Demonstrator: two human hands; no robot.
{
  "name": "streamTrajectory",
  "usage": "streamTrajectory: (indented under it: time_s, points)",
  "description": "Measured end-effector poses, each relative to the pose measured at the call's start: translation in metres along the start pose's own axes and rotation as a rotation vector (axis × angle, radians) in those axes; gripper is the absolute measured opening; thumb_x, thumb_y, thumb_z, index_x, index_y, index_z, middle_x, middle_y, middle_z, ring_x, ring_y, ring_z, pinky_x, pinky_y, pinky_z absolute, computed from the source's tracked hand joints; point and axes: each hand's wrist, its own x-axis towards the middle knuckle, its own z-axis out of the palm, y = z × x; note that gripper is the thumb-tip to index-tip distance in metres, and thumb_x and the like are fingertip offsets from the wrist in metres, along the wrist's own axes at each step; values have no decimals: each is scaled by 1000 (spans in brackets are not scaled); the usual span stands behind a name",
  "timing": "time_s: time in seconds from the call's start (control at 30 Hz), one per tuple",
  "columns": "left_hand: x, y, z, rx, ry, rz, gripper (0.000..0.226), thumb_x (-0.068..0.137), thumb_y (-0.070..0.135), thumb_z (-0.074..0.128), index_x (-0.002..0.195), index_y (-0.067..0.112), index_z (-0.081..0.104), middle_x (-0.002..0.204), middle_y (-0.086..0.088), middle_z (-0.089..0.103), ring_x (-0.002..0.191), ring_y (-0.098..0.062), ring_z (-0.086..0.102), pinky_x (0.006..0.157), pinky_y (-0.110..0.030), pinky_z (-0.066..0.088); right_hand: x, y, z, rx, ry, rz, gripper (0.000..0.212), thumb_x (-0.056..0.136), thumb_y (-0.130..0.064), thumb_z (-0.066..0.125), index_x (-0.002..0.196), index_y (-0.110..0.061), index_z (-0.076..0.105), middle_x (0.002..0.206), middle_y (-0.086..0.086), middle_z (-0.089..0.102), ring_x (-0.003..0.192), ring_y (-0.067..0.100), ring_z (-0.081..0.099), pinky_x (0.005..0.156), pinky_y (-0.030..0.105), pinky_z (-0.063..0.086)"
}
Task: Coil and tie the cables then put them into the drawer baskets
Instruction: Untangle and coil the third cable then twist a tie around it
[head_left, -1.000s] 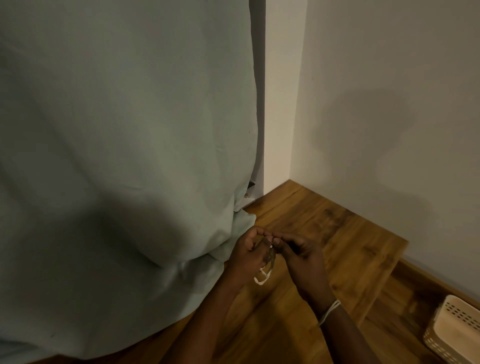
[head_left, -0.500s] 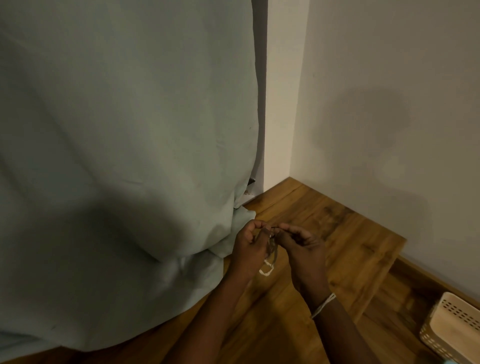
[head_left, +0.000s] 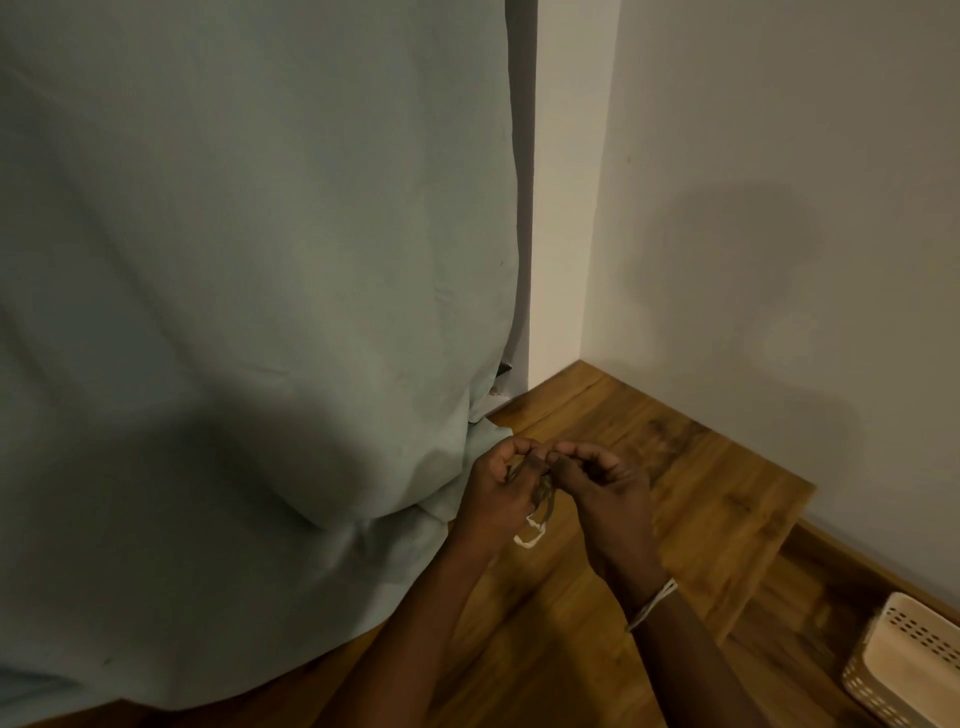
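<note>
Left hand (head_left: 498, 493) fingers curled, pinching small coiled cable (head_left: 540, 512) at top. Right hand (head_left: 605, 493) fingers curled, thumb and forefinger pinching same cable; fingertips of both hands meeting. Cable hangs at 6 o'clock from fingertips, between palms, pale loop lowest. Beneath: wooden surface (head_left: 701, 493). Pale green curtain (head_left: 234, 312) at 9 o'clock. Perforated basket (head_left: 904, 670) at 4 o'clock, well apart. White string (head_left: 652, 605) round right wrist.
</note>
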Motion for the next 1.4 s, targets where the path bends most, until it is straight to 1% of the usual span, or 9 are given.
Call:
streamTrajectory:
  time_s: [0.27,0.43,0.6,0.77,0.93,1.03,1.2,1.3,1.4]
  points:
    - [8,12,1,24,30,28,8,96,25,59,92,26,65,69,4,67,52,1,58,49,-17,47,11,-11,-7,-42,9,-37,16,82,2,75,96,-7,74,91,13,76,88,34,72,83,55,59]
    - [15,32,2,-32,2,66,15,97,22,56,103,14,67,71,5,64,47,3,55,47,-13,42,21,-33,-6,-152,-46,-192,15,85,-7,75,100,-5,76,92,6,77,87,25,74,80,49,62]
    - [21,47,7,-45,43,116,21,97,30,57,106,15,69,72,7,65,52,-1,56,49,-15,43,29,-46,-4,-109,-98,-254,18,87,-9,73,105,-7,76,99,7,77,96,27,73,87,48,59]
    - [23,53,8,0,63,148,23,96,36,57,107,20,69,77,6,64,57,-3,56,55,-17,45,30,-57,0,-144,-103,-335,17,89,-2,70,103,-8,76,96,7,77,92,24,74,84,36,61]
    - [25,58,7,16,70,143,23,96,32,57,107,18,71,81,5,68,64,-4,60,59,-19,48,32,-64,0,-385,-91,-549,15,87,-3,73,101,-7,77,94,7,75,87,14,72,80,25,60]
    - [25,63,7,10,89,148,22,96,30,57,106,17,72,78,6,68,62,-3,61,59,-19,48,31,-72,2,-441,-78,-582,15,87,-3,73,101,-8,77,93,1,74,86,7,71,78,17,57]
    - [23,72,7,-39,101,171,21,96,26,59,104,12,72,67,12,64,58,-1,60,55,-17,47,33,-80,4,-414,-41,-550,16,86,-6,77,102,-6,74,90,1,75,83,11,74,76,25,61]
    - [22,78,7,-30,107,180,23,96,28,59,106,12,72,71,9,66,60,-2,62,56,-20,49,35,-84,3,-440,-43,-572,16,86,-8,77,102,-6,77,90,0,76,82,8,74,77,24,61]
    - [18,82,7,-49,88,177,24,97,26,58,107,9,71,57,14,60,50,0,57,50,-17,45,36,-87,3,-431,-77,-608,16,87,-7,75,103,-4,77,93,4,76,84,11,74,79,27,60]
